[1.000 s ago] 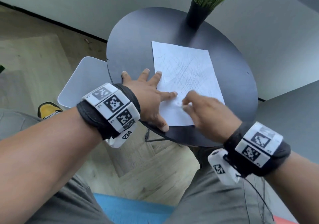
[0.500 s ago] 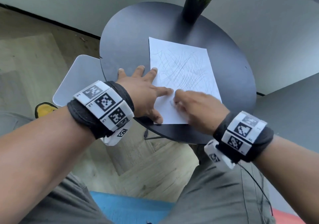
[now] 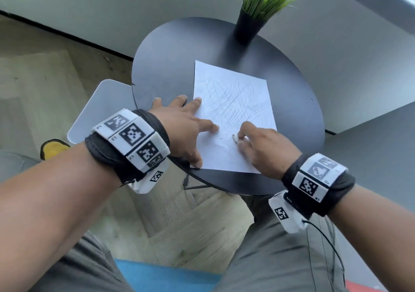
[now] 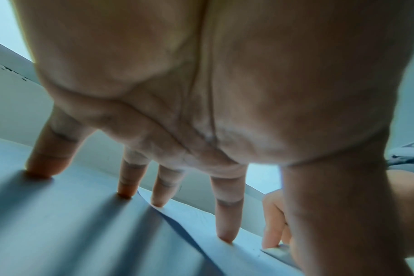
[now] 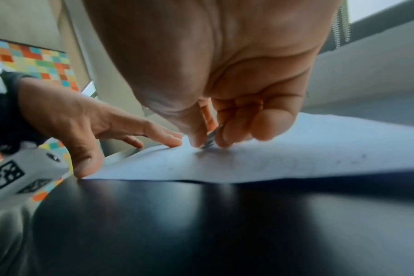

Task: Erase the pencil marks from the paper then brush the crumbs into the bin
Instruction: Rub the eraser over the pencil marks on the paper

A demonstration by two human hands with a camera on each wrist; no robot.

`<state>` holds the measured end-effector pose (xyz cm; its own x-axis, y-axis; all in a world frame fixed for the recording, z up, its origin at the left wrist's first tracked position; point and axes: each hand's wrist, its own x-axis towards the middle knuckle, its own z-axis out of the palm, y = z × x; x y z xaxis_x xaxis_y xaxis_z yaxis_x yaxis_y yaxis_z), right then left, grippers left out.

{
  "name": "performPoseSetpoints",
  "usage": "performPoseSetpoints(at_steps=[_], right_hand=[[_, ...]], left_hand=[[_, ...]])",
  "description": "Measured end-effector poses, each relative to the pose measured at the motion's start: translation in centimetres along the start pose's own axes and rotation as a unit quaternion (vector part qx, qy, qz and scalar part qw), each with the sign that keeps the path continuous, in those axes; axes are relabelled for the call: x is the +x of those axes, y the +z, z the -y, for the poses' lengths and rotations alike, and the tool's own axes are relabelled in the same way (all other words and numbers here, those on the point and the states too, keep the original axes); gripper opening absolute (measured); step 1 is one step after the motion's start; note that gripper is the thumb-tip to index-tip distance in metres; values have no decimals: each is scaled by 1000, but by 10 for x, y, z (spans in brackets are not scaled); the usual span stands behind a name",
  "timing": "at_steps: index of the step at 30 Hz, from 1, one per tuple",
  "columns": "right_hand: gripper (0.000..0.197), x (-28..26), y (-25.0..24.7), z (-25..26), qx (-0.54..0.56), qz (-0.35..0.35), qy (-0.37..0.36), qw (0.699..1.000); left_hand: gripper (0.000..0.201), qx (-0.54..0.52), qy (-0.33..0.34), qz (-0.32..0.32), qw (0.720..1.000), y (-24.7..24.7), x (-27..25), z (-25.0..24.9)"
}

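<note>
A white sheet of paper (image 3: 233,103) covered in pencil scribbles lies on the round black table (image 3: 170,67). My left hand (image 3: 186,127) presses flat with spread fingers on the paper's left edge (image 4: 194,218). My right hand (image 3: 258,148) pinches a small white eraser (image 3: 235,138) between thumb and fingers and holds it down on the lower middle of the sheet. In the right wrist view the eraser (image 5: 209,141) touches the paper (image 5: 296,155), with the left hand (image 5: 87,127) beside it. A few dark crumbs lie near the eraser. The paper's lower part looks clean.
A potted grass plant (image 3: 253,15) stands at the table's far edge. A white bin (image 3: 98,109) sits on the wooden floor just left of the table. My knees are under the near edge. A grey wall is behind the table.
My right hand with the eraser has slid back and forth over the lower part of the paper. The left hand stays pressed on the sheet's left side. The head view has shifted.
</note>
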<state>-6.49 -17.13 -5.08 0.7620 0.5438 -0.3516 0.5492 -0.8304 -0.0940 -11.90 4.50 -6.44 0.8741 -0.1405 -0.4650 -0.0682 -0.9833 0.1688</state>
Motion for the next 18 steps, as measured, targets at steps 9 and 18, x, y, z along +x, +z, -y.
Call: performPoseSetpoints(at_steps=[9,18], right_hand=[[15,-6,5,18,-56,-19,-101,993],[12,12,-5,11,-80,-38,-81,993]], left_hand=[[96,-20,71,-63,995,9,5,-10],[114,21,56,-2,998,5,5,-9]])
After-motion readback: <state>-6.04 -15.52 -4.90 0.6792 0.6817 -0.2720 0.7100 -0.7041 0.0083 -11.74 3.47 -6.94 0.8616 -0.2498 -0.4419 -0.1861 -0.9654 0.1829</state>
